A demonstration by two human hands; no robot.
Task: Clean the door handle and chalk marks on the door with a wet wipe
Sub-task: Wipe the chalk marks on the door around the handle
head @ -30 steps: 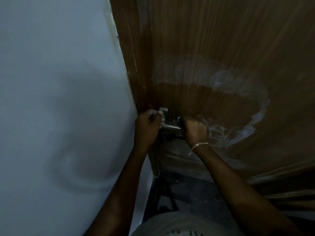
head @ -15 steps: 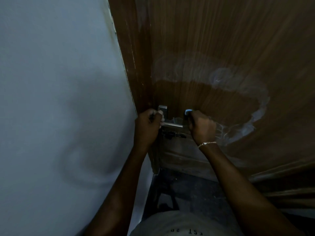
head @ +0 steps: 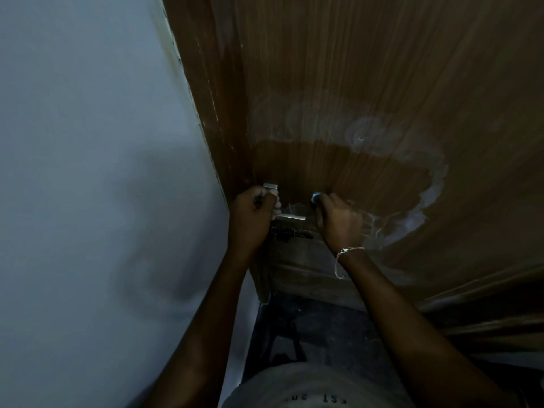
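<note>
The left hand point(head: 250, 219) was curled tight round the metal door handle point(head: 290, 217) at its plate end, by the door's edge. The right hand point(head: 341, 222) clutched a pale blue wet wipe point(head: 316, 198) (only a corner showed above the fist) just off the lever's free end. Smeared chalk marks point(head: 412, 222) curved across the wooden door point(head: 353, 69) to the right.
</note>
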